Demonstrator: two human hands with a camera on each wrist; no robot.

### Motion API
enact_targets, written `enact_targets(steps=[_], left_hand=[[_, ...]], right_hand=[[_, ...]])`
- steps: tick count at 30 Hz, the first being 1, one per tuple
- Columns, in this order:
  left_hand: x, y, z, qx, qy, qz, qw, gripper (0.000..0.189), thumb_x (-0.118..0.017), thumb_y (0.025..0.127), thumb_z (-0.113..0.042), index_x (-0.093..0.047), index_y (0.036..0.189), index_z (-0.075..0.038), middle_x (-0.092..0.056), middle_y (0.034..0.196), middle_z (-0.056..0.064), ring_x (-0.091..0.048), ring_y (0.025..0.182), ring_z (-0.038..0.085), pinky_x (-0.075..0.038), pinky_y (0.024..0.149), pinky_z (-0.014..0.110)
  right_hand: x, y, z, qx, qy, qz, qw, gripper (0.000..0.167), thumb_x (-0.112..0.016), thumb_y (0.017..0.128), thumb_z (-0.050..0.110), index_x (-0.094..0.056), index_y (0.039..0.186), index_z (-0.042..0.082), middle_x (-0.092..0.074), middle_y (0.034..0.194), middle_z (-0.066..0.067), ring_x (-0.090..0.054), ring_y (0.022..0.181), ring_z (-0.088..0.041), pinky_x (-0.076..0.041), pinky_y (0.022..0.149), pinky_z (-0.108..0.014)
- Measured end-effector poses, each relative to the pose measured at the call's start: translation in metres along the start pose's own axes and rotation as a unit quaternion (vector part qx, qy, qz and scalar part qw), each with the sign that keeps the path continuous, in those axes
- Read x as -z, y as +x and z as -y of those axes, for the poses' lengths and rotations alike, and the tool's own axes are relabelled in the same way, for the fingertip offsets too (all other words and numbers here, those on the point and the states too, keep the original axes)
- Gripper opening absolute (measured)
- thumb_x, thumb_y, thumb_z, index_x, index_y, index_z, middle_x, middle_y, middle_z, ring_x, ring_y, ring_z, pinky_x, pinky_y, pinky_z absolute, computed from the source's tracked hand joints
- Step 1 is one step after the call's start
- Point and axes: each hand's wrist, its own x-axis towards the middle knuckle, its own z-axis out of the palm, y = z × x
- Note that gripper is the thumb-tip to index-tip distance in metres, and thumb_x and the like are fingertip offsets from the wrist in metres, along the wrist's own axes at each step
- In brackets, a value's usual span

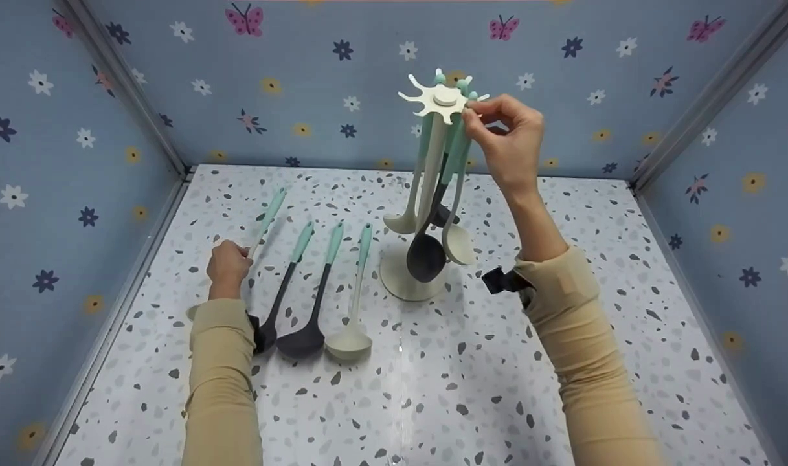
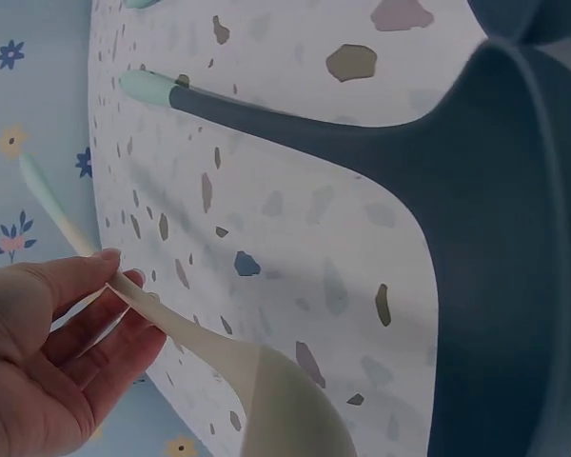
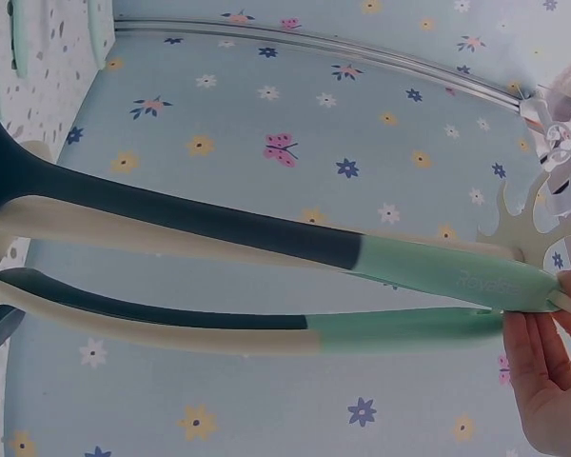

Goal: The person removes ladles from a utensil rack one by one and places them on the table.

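My left hand (image 1: 230, 264) pinches the pale stem of a cream spoon (image 2: 200, 338) between thumb and fingers. The spoon's mint handle (image 1: 274, 207) points away from me; its rounded head shows only partly in the left wrist view. My right hand (image 1: 513, 139) is up at the top of a cream utensil stand (image 1: 434, 171). Thumb and fingertips pinch the mint handle end of a dark spoon (image 1: 426, 259), right at one of the stand's hooks (image 3: 566, 303). Other cream and dark utensils hang on the stand beside it, among them a cream spoon (image 1: 459, 246).
Between my left hand and the stand lie a dark utensil (image 1: 282, 294), a dark ladle (image 1: 303, 340) and a cream ladle (image 1: 348, 342), their mint handles facing away. Flowered blue panels (image 1: 342, 84) enclose the speckled table (image 1: 471, 388) at the back and sides.
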Motion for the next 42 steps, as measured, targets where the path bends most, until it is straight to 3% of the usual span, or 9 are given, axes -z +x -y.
enact_targets(steps=[7,13,21,26,33,42], left_hand=[[-0.006,-0.001,0.008,-0.012,0.019,0.013,0.9997,0.026,-0.051,0.085,-0.004,-0.056,0.104,0.012,-0.055,0.103,0.027,-0.054,0.092,0.037,-0.042,0.080,0.046],[-0.012,-0.002,0.013,0.001,0.014,0.036,0.9992,0.027,-0.051,0.084,-0.002,-0.055,0.107,0.013,-0.055,0.104,0.029,-0.053,0.093,0.040,-0.041,0.082,0.049],[-0.016,-0.004,0.015,0.007,0.015,0.031,0.9994,0.022,-0.052,0.082,0.001,-0.057,0.099,0.013,-0.057,0.097,0.029,-0.055,0.085,0.039,-0.042,0.078,0.053],[-0.017,-0.005,0.016,-0.001,0.028,0.032,0.9991,0.016,-0.054,0.078,0.004,-0.059,0.090,0.013,-0.059,0.090,0.029,-0.056,0.083,0.043,-0.043,0.075,0.056],[-0.018,-0.006,0.018,0.006,0.042,0.033,0.9985,0.032,-0.058,0.076,0.002,-0.050,0.102,0.018,-0.054,0.097,0.033,-0.054,0.090,0.045,-0.042,0.079,0.055],[-0.018,-0.005,0.022,0.002,0.067,0.035,0.9971,0.042,-0.063,0.079,-0.007,-0.046,0.106,0.020,-0.052,0.096,0.035,-0.053,0.090,0.045,-0.046,0.075,0.049]], right_hand=[[0.000,-0.001,0.000,-0.004,0.000,-0.002,1.0000,0.008,-0.062,0.077,-0.003,-0.067,0.074,0.003,-0.062,0.076,-0.018,-0.056,0.063,-0.014,-0.049,0.056,-0.021],[-0.001,0.000,0.001,-0.003,0.000,-0.003,1.0000,0.005,-0.062,0.076,-0.004,-0.066,0.075,-0.003,-0.063,0.075,-0.014,-0.056,0.063,-0.015,-0.049,0.056,-0.021],[-0.001,-0.001,0.001,-0.008,-0.001,-0.006,0.9999,0.005,-0.061,0.077,-0.005,-0.065,0.076,-0.005,-0.063,0.076,-0.014,-0.056,0.063,-0.015,-0.049,0.057,-0.021],[0.002,0.001,-0.014,-0.004,0.001,-0.007,1.0000,0.004,-0.063,0.076,-0.003,-0.067,0.076,-0.002,-0.063,0.076,-0.014,-0.057,0.063,-0.016,-0.049,0.056,-0.022],[0.002,0.002,-0.024,-0.004,0.000,-0.008,1.0000,0.004,-0.065,0.077,0.000,-0.068,0.075,0.002,-0.063,0.076,-0.013,-0.057,0.065,-0.018,-0.049,0.056,-0.024],[-0.001,0.000,-0.002,-0.007,-0.003,-0.005,1.0000,0.005,-0.061,0.077,-0.004,-0.066,0.075,-0.003,-0.062,0.076,-0.015,-0.056,0.064,-0.016,-0.048,0.056,-0.021]])
